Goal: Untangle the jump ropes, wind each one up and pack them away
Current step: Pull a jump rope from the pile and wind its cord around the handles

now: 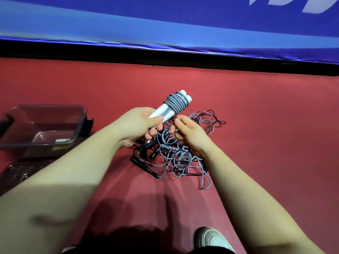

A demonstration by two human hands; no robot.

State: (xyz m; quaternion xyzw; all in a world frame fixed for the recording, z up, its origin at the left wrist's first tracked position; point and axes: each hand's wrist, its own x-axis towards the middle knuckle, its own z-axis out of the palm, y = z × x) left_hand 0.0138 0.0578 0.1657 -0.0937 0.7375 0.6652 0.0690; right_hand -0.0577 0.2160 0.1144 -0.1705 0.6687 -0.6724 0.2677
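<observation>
1. The red sports floor [256, 107] runs up to a blue padded barrier [128, 19].
2. A clear plastic storage box [80, 114] stands open on the floor at the left, and its flat clear lid [16, 173] lies just in front of it.
3. A loose heap of grey and dark cords with black handles [176, 154] lies on the floor under both hands.
4. The white-handled rope, its grey cord coiled round the handles [176, 102], is held above the heap. It looks nearly wound.
5. The left hand [139, 123] grips the lower ends of the handles. The right hand [189, 132] has curled fingers beside the cord's tail, but I cannot tell if it pinches it.
6. To finish well, keep both handles pressed together, pull the last turn snug and tuck the tail under it, so that nothing springs loose on the way to the box.
7. Count: one box, one lid, one wound rope with two white handles, at least two black handles; the number of ropes in the heap cannot be told
</observation>
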